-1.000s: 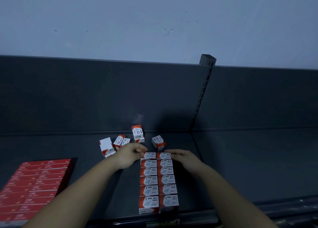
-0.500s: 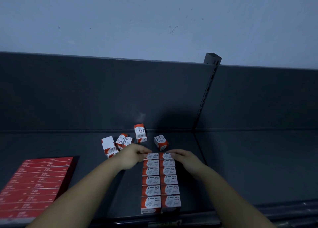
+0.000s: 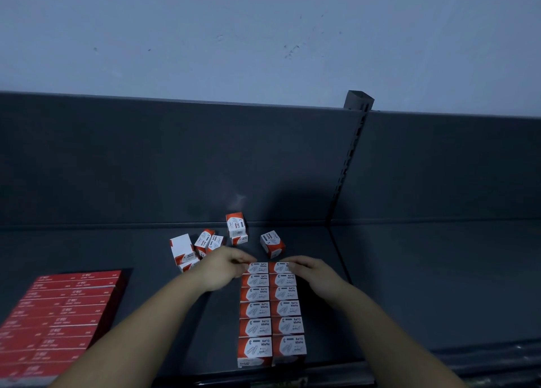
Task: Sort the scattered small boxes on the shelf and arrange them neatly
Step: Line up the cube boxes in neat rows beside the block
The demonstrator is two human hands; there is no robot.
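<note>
So on the shelf (image 3: 409, 285) there's a tidy grid of paper clip boxes (image 3: 270, 311) — 2 columns, 6 deep, all touching. The left hand (image 3: 224, 269) has its fingers curled and pinches the back-left box (image 3: 258, 267). The right hand (image 3: 311, 272) has straighter fingers pressing on the back-right box (image 3: 279, 267). The loose boxes (image 3: 205, 241) sit scattered from 10 to 12 o'clock of the grid, with 1 upright box (image 3: 236, 231) near the back panel. Flat red packs (image 3: 58, 308) lie well apart at 9 o'clock.
</note>
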